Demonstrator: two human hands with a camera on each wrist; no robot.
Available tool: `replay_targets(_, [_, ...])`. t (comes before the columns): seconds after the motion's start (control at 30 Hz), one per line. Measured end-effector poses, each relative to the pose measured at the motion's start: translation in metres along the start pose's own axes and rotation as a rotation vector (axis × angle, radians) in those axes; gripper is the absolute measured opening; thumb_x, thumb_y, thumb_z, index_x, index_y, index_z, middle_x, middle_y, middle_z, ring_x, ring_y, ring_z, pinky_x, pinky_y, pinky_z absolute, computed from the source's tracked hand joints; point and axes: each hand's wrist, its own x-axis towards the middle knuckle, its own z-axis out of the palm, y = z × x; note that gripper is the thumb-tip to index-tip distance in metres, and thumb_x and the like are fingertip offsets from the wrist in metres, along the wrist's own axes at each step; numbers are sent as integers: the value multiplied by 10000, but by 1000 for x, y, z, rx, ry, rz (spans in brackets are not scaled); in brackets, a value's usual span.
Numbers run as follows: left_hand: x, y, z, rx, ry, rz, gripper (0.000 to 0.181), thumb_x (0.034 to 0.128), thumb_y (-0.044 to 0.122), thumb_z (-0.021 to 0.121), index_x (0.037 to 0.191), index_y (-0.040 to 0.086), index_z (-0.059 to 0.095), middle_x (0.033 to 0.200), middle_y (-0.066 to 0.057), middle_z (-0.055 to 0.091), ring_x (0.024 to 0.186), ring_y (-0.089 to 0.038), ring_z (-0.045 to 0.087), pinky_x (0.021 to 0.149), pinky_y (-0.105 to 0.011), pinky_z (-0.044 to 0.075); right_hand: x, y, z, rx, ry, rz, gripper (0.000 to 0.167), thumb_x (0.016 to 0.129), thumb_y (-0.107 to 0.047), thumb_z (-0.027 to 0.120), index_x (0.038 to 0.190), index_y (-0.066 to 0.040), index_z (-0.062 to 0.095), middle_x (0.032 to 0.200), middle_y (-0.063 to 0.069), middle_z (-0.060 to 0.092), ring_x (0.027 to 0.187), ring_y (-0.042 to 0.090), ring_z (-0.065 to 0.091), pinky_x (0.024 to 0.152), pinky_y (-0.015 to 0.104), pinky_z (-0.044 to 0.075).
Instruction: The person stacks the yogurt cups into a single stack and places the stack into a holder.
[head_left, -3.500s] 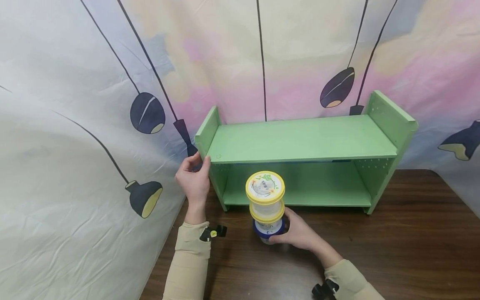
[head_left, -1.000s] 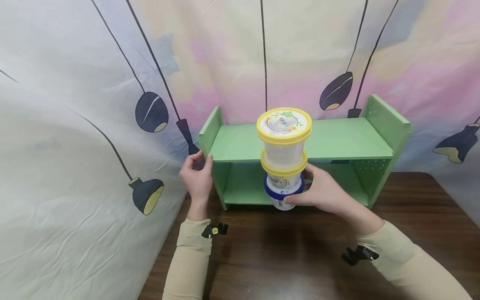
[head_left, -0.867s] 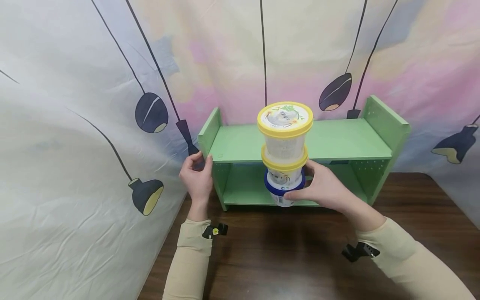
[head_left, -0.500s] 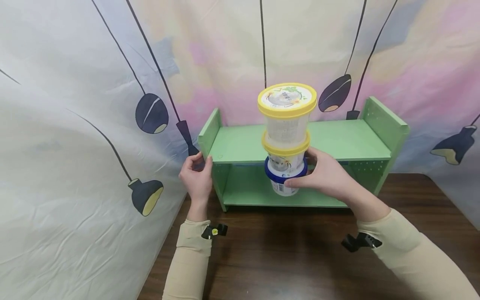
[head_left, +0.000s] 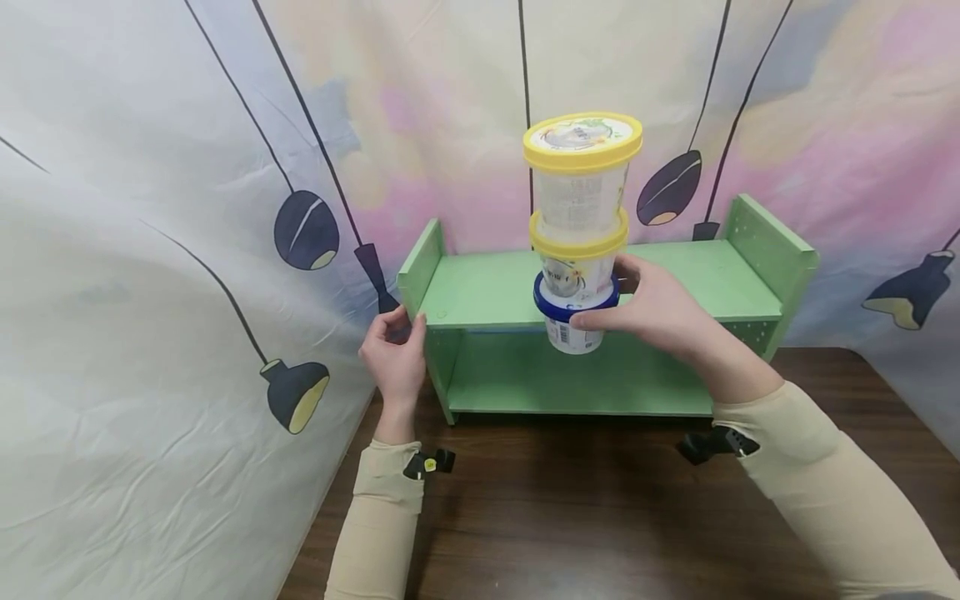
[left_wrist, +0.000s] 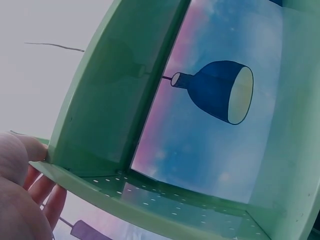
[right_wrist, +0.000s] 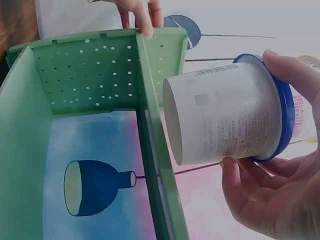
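Observation:
In the head view my right hand (head_left: 663, 312) holds a stack of three white plastic tubs, its thumb and fingers round the bottom tub (head_left: 573, 336) with the blue lid. On that sit two yellow-lidded tubs, the middle tub (head_left: 577, 275) and the top tub (head_left: 581, 200). The stack is upright, in front of the top board of a green two-tier shelf (head_left: 480, 287). In the right wrist view the blue-lidded tub (right_wrist: 225, 112) is beside the board's edge, apparently touching nothing. My left hand (head_left: 393, 354) pinches the shelf's left side panel at its front edge.
The shelf stands on a dark wooden table (head_left: 555, 508), with a lower board (head_left: 570, 379) below the top one. Behind and to the left hangs a pastel cloth (head_left: 465, 108) printed with dark lamps. Side panels (head_left: 772, 250) rise above the top board at both ends.
My right hand has lifted the stack of tubs from near the table, in front of the lower board, up to the height of the top board. The left hand keeps its grip on the shelf.

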Motion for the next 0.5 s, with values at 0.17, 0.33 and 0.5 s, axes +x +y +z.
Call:
replay_targets(0.17, [-1,1,0,-1,6,1,177,873,-117,809,1031,-152,737,952,-306,746,842,-439,721,706,-130,541,2,-3,-3,-20,9,7,853,795,-322,979,1512,-152,550,1405,81,647,1296,308,585,1052,540,488])
replay_targets(0.33, [-1,1,0,-4,9,8,177,870,-126,808,1028,-159,735,948,-311,744,836,-442,721,709,-148,551,5,-2,-4,-17,11,7,849,799,-334,976,1511,-151,552,1397,86,654,1284,302,593,1047,537,491])
replay_targets(0.5, [-1,0,0,3,4,13,173,878,-109,811,1030,-150,739,956,-301,749,841,-425,730,741,-297,609,10,1,-4,-4,14,12,839,808,-331,969,1511,-140,552,1402,92,655,1288,303,596,1061,533,484])
